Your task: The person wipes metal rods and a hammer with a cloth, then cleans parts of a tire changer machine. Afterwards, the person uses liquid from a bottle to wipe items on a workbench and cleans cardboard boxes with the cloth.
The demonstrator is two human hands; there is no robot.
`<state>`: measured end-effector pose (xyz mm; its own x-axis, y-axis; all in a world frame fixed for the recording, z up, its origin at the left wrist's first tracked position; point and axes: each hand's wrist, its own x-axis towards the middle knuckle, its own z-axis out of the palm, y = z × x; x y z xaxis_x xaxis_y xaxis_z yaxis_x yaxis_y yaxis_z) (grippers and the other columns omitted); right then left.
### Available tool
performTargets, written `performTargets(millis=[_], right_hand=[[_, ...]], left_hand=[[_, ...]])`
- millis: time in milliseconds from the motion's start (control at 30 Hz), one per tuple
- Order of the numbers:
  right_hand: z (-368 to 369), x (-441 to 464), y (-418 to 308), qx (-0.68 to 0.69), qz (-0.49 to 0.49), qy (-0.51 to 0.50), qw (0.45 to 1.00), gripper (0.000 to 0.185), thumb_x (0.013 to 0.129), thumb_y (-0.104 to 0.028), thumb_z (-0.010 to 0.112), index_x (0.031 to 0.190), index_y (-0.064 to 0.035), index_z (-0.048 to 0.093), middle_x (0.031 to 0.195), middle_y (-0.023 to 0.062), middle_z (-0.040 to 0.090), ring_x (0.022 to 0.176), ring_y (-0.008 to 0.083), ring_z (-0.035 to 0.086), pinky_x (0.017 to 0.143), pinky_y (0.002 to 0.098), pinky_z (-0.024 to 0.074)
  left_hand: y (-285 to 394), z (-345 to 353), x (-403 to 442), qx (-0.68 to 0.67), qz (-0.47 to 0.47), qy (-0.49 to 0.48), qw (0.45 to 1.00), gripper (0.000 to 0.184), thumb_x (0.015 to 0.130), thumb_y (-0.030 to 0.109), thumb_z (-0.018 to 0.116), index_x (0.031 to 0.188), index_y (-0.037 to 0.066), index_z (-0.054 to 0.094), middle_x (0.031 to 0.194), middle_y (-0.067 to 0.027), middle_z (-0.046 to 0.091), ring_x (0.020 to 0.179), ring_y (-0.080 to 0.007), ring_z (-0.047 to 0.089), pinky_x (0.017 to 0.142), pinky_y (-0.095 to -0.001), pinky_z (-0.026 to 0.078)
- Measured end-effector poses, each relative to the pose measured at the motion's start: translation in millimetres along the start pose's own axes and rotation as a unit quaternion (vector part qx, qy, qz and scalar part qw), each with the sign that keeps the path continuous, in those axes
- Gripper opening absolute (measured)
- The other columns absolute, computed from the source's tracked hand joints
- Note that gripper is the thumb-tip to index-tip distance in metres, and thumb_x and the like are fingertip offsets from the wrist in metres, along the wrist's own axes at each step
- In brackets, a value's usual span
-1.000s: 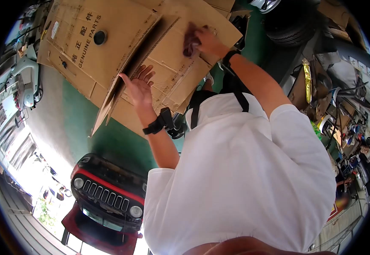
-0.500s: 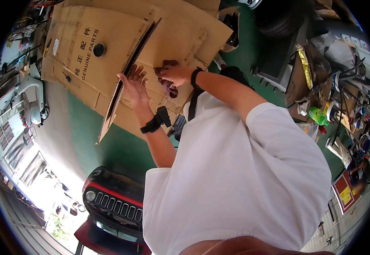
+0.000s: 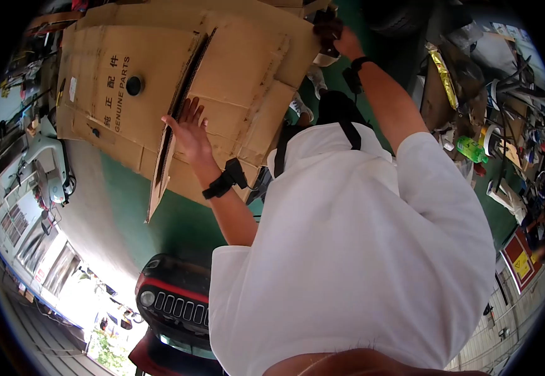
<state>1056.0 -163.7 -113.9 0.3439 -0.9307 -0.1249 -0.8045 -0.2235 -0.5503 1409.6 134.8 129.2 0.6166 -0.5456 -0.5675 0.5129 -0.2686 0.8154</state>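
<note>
My left hand (image 3: 190, 136) is open, palm up and fingers spread, against the raised edge of a cardboard flap (image 3: 181, 100). Whether it bears the flap's weight, I cannot tell. Far out to the right, my right hand (image 3: 348, 45) is closed on a dark reddish-brown rag (image 3: 327, 31), beyond the cardboard's right edge. Large flattened cardboard (image 3: 241, 75) lies below my hands, with "GENUINE PARTS" printed on its left panel. A round black object (image 3: 134, 86) rests on that panel.
Below left stands a black and red car (image 3: 175, 301). A scooter (image 3: 50, 163) is at the far left. On the right are a cluttered bench with a gold foil packet (image 3: 443, 75) and a green bottle (image 3: 472, 149). A dark tyre (image 3: 398, 15) is at the top right.
My right hand has carried the rag from over the cardboard's middle up and right, past its edge. My left hand stays beside the flap edge, fingers still spread.
</note>
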Motion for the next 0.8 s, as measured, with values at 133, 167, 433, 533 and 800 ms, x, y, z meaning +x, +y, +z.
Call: performTargets(millis=[133, 167, 433, 533, 800], right_hand=[[-13.7, -6.2, 14.6, -0.116, -0.047, 0.028, 0.992, 0.047, 0.076, -0.020, 0.064, 0.114, 0.0037, 0.052, 0.105, 0.0320, 0.060, 0.095, 0.0451, 0.059, 0.081, 0.0496, 0.0506], [11.6, -0.8, 30.8, -0.041, -0.095, -0.030, 0.994, 0.047, 0.076, -0.019, 0.063, 0.114, 0.0038, 0.052, 0.104, 0.0312, 0.060, 0.096, 0.0452, 0.059, 0.082, 0.0492, 0.0499], [8.2, -80.6, -108.8, 0.041, -0.241, -0.227, 0.943, 0.045, 0.072, -0.014, 0.065, 0.114, -0.0022, 0.053, 0.111, 0.0220, 0.057, 0.104, 0.0399, 0.056, 0.088, 0.0467, 0.0464], [15.4, -91.1, -121.3, -0.015, -0.262, -0.280, 0.923, 0.039, 0.073, -0.015, 0.066, 0.108, -0.0033, 0.054, 0.107, 0.0210, 0.058, 0.099, 0.0380, 0.058, 0.085, 0.0465, 0.0470], [10.9, -53.2, -68.3, -0.094, -0.142, -0.260, 0.951, 0.036, 0.079, -0.018, 0.060, 0.112, -0.0065, 0.051, 0.107, 0.0227, 0.058, 0.099, 0.0418, 0.057, 0.083, 0.0507, 0.0471]], left_hand=[[-11.2, 4.6, -2.9, 0.000, 0.036, 0.019, 0.999, 0.094, 0.088, 0.077, 0.024, 0.138, -0.001, 0.041, 0.131, -0.0135, 0.053, 0.106, -0.0214, 0.049, 0.081, -0.0319, 0.033], [-18.4, 5.8, -4.6, -0.004, 0.059, 0.033, 0.998, 0.091, 0.089, 0.075, 0.025, 0.137, 0.000, 0.042, 0.129, -0.0133, 0.054, 0.106, -0.0215, 0.049, 0.081, -0.0322, 0.033], [-98.5, 20.0, -34.3, -0.232, -0.078, -0.027, 0.969, 0.057, 0.092, 0.048, 0.046, 0.134, 0.009, 0.044, 0.132, -0.0128, 0.048, 0.116, -0.0265, 0.046, 0.084, -0.0362, 0.037], [-123.4, 22.3, -32.2, -0.325, -0.166, -0.059, 0.929, 0.052, 0.089, 0.039, 0.055, 0.131, 0.011, 0.044, 0.134, -0.0144, 0.046, 0.125, -0.0290, 0.043, 0.090, -0.0408, 0.039], [-179.3, 27.7, -11.4, -0.371, -0.251, -0.016, 0.894, 0.051, 0.087, 0.034, 0.060, 0.129, 0.010, 0.045, 0.134, -0.0164, 0.045, 0.128, -0.0304, 0.041, 0.101, -0.0452, 0.037]])
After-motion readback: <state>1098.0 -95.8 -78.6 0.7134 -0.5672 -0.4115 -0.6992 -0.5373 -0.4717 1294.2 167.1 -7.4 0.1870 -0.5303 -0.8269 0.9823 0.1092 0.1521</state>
